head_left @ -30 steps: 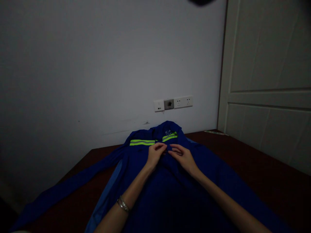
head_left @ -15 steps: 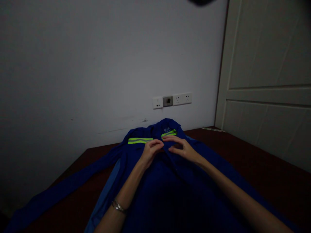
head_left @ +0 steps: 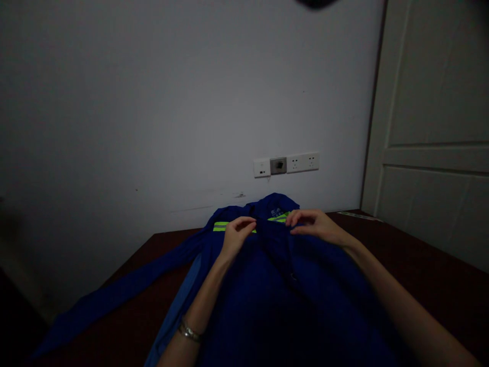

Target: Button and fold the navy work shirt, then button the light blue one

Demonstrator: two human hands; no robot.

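Observation:
A blue long-sleeved work jacket (head_left: 244,285) with yellow-green reflective strips lies spread out, its collar toward the wall. My left hand (head_left: 237,235), with a bracelet on the wrist, pinches the jacket's front near the left strip. At the right strip, my right hand (head_left: 315,226) has its thumb and fingers closed on the other front edge. Between my hands the front gapes in a dark fold. The lower part of the jacket is too dark to make out in detail.
The jacket rests on a dark reddish-brown surface (head_left: 397,255) against a pale wall (head_left: 153,102). A row of sockets (head_left: 301,163) is set low in the wall. A whitish panelled door (head_left: 431,102) stands at the right, and a thin strip (head_left: 359,216) lies by the corner.
My right hand has moved right, away from my left, and its fingers have closed on the front edge. The gap between the jacket's fronts is wider. The view has shifted left.

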